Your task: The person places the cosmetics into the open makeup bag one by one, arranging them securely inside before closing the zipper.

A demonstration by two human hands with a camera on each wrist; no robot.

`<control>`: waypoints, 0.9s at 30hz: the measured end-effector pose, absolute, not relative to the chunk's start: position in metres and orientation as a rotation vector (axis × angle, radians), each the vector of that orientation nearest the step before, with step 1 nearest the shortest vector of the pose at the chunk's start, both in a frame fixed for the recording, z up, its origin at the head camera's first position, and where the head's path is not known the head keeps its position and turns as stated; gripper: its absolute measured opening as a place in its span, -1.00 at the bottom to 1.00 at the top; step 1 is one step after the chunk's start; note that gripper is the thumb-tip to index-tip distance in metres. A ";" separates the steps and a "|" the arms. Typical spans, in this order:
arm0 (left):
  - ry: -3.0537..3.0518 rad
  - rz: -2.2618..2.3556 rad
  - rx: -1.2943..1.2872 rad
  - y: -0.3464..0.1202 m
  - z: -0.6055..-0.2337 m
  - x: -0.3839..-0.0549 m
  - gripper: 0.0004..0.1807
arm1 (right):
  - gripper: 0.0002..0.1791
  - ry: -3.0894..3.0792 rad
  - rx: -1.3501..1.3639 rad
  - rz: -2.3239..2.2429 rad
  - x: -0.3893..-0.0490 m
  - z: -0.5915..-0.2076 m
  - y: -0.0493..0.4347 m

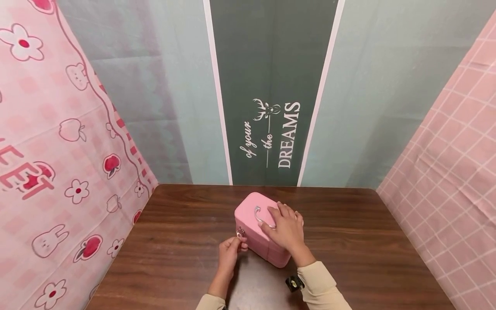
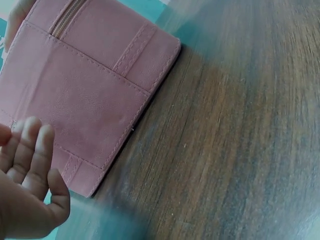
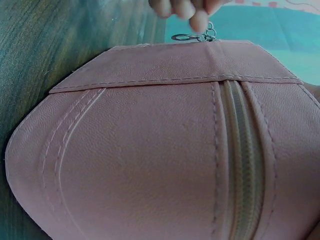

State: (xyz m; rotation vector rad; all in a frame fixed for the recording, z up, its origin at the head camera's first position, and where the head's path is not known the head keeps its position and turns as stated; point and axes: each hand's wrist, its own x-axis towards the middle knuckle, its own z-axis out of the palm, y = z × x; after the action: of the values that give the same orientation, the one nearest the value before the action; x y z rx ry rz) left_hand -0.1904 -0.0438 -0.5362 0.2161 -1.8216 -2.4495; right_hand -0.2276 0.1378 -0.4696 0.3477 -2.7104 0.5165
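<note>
A pink zippered vanity case with a silver handle on its lid stands on the table. At its left end, my left hand pinches small metal hardware between thumb and forefinger, the other fingers loosely bent. The right wrist view shows this hardware as a metal clasp on a short chain, right by the left fingertips. My right hand rests spread over the right part of the lid and partly covers the handle. The brass-toned zipper looks closed along the side seen there.
The case sits on a dark wooden table, toward its far edge. Behind hangs a green and grey cloth with white lettering. Pink patterned cloths hang at the left and right. A small black device is at the right wrist.
</note>
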 end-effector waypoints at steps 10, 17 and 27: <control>-1.777 -2.263 0.292 -0.044 -0.545 -0.192 -0.77 | -0.33 -2.720 0.339 0.535 -0.228 -0.468 0.138; -1.793 -2.364 0.287 -0.046 -0.545 -0.193 -0.76 | -0.33 -2.712 0.342 0.525 -0.228 -0.468 0.138; -1.845 -2.458 0.376 -0.041 -0.503 -0.174 -0.79 | -0.34 -2.713 0.284 0.529 -0.226 -0.468 0.134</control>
State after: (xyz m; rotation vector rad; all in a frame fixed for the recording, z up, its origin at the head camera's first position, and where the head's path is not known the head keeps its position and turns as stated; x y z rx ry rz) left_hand -0.1736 -0.0406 -0.5032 0.3764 -1.8453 -2.4577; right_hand -0.2258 0.1343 -0.4684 0.2842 -2.7128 0.5290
